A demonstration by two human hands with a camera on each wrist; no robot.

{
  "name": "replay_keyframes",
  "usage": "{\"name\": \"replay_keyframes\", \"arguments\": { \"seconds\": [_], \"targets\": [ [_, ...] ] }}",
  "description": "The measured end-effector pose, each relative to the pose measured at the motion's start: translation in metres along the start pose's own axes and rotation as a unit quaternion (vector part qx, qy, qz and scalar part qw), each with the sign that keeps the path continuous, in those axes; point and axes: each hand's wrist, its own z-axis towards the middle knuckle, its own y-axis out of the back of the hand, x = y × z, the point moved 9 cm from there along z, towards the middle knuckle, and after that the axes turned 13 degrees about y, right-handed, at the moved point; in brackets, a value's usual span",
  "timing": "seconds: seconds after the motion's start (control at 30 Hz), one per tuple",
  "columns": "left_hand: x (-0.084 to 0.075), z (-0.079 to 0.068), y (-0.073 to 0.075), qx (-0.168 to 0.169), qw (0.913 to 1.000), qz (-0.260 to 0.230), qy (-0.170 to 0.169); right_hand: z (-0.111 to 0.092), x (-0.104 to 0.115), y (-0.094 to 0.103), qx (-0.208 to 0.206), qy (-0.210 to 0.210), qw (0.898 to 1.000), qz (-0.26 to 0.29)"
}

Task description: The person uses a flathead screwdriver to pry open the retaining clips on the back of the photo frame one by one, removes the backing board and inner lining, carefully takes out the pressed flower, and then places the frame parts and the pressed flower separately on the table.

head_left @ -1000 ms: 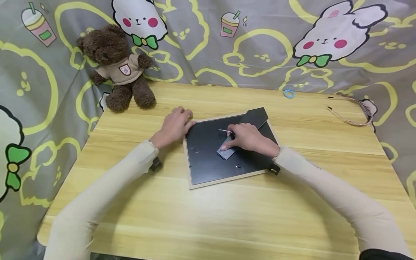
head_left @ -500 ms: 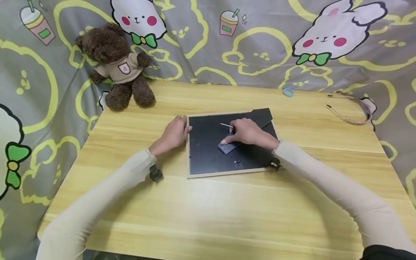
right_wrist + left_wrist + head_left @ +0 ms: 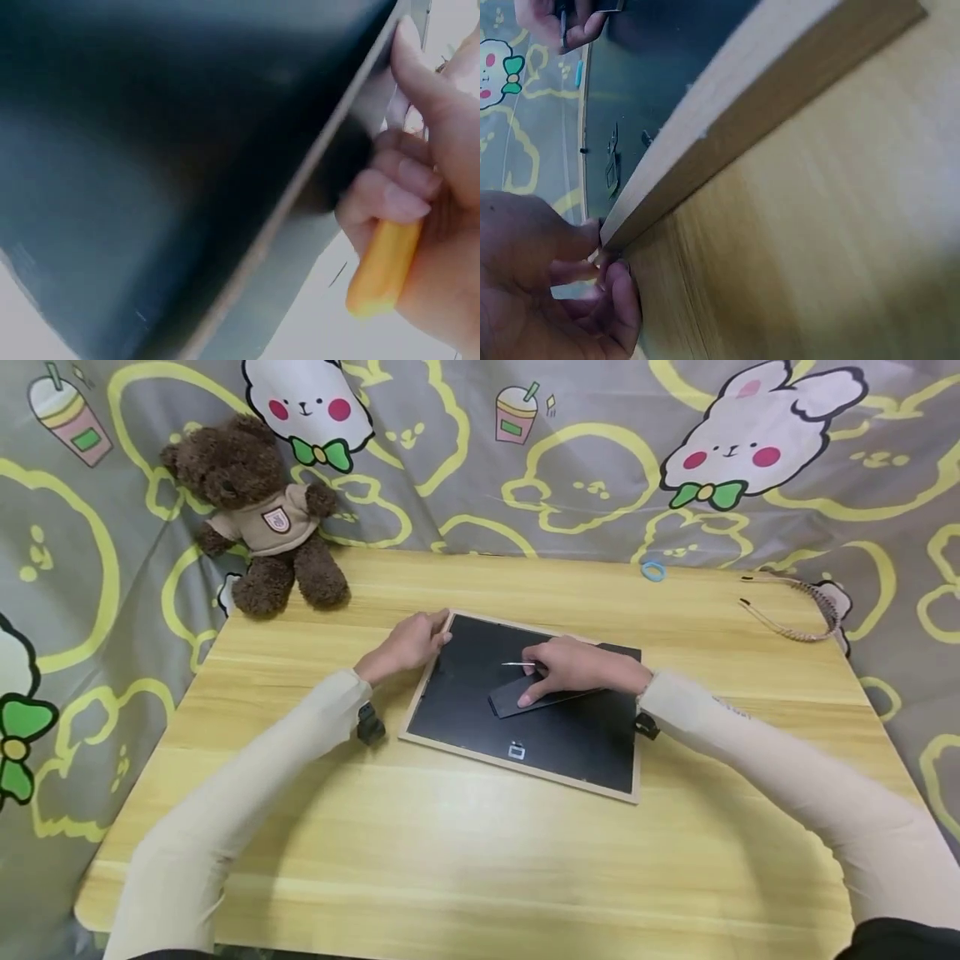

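Picture frame (image 3: 555,733) turned clockwise, corner pinched by left fingers (image 3: 621,296)

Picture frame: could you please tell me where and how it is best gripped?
Probably by its wooden rim, pinching the left edge from the left: that stretch looks straight and thick, and the left hand holds only the far corner.

I face a grey hanging cloth (image 3: 480,485) printed with yellow outlines (image 3: 110,560) and white cartoon animals (image 3: 723,452), behind a pale wood-grain table (image 3: 525,893) where light leaves a soft sheen (image 3: 472,835)
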Motion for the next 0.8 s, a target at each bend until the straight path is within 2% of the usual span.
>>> {"name": "replay_keyframes", "arguments": {
  "seconds": [0.1,0.2,0.3,0.43,0.6,0.8],
  "targets": [
    [0.002,-0.016,-0.005,0.025,0.9997,0.001,0.001,-0.005,-0.003,-0.001,-0.022,-0.014,1.0,0.001],
    [0.003,-0.04,-0.008,0.06,0.9966,-0.044,-0.035,-0.009,-0.001,0.002,-0.038,-0.025,0.999,0.0],
    [0.006,-0.063,-0.013,0.09,0.9867,-0.095,-0.096,-0.01,0.005,0.003,-0.034,-0.021,0.999,-0.015],
    [0.011,-0.074,-0.015,0.088,0.9804,-0.119,-0.13,-0.007,0.025,0.003,-0.029,0.001,0.999,-0.025],
    [0.021,-0.073,-0.016,0.077,0.9852,-0.123,-0.092,0.016,0.06,-0.005,-0.017,0.029,0.999,-0.016],
    [0.028,-0.075,-0.016,0.072,0.9866,-0.13,-0.066,0.051,0.083,-0.019,-0.029,0.022,0.999,-0.028]
  ]
}}
